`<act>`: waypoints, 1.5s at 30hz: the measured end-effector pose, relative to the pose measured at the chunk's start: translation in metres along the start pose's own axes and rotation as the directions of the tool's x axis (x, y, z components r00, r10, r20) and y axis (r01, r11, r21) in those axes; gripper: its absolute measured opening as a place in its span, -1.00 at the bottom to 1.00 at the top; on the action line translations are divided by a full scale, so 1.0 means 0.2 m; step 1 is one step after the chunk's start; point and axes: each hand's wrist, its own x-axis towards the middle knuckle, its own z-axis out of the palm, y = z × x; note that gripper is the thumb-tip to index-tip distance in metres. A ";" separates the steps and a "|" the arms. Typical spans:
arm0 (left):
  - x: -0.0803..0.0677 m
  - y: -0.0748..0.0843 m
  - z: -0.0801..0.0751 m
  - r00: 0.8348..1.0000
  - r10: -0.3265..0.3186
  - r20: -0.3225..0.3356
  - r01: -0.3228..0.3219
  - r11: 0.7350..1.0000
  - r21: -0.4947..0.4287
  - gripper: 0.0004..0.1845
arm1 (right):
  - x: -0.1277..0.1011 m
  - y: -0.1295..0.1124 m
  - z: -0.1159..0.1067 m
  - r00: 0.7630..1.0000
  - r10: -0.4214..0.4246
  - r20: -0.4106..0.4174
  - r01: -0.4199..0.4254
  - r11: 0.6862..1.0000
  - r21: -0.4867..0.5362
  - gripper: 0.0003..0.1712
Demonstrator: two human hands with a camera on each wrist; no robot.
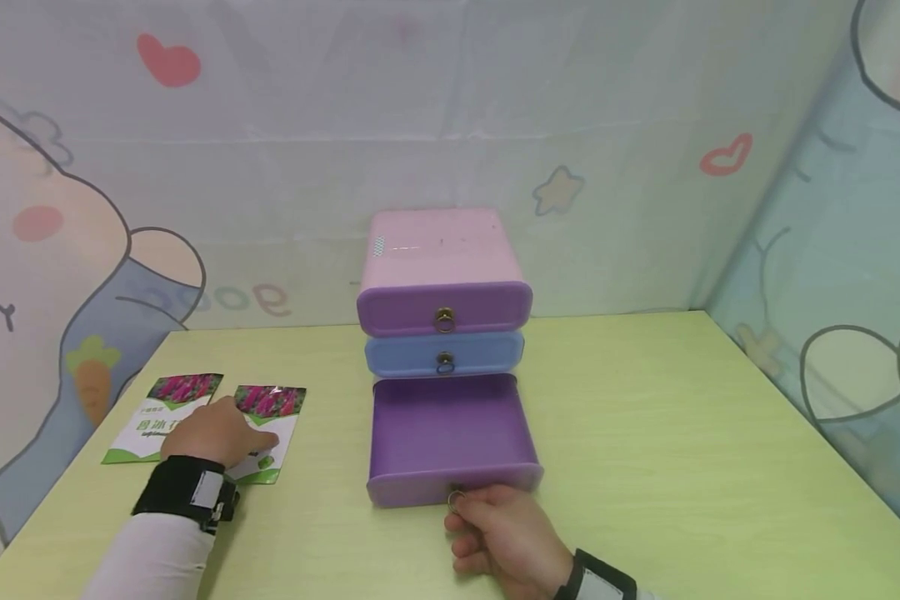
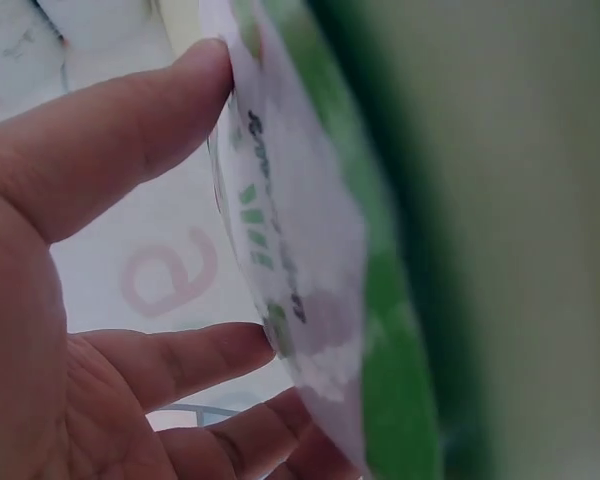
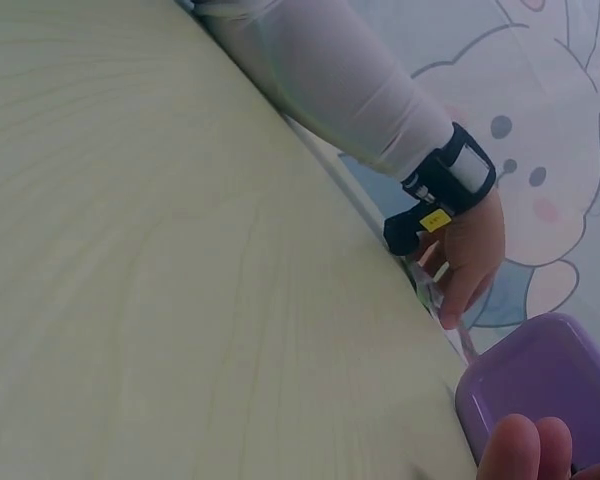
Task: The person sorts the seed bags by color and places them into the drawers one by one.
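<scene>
Two seed packets are lying on the tabletop (image 1: 645,433) left of the drawer unit (image 1: 442,275). Left hand (image 1: 213,433) is pinching the nearer packet (image 1: 273,417) by its edge; right hand (image 1: 506,537) is pinching the ring pull (image 1: 456,498) of the pulled-out bottom drawer (image 1: 450,433).

So there's a light green tabletop (image 1: 645,433) with a second seed packet (image 1: 167,412) lying flat near the left edge. The pink top drawer (image 1: 444,307) and blue middle drawer (image 1: 444,354) are both closed. Behind it all hangs a pastel cartoon backdrop (image 1: 82,250) with hearts, a star and a carrot.
</scene>
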 end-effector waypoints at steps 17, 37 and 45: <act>0.01 0.02 -0.01 0.999 -0.001 -0.034 -0.003 0.993 -0.115 -0.10 | 0.00 0.00 0.00 1.000 -0.005 0.011 0.005 1.000 0.003 -0.81; -0.07 0.10 -0.10 0.992 0.033 -0.120 -0.091 0.849 -0.520 -0.45 | -0.01 0.00 0.00 1.000 -0.016 0.005 0.016 1.000 0.000 -0.81; -0.11 0.17 -0.13 0.994 0.048 -0.103 -0.102 0.775 -0.624 -0.56 | 0.00 -0.01 0.00 1.000 -0.005 0.016 0.005 1.000 -0.001 -0.80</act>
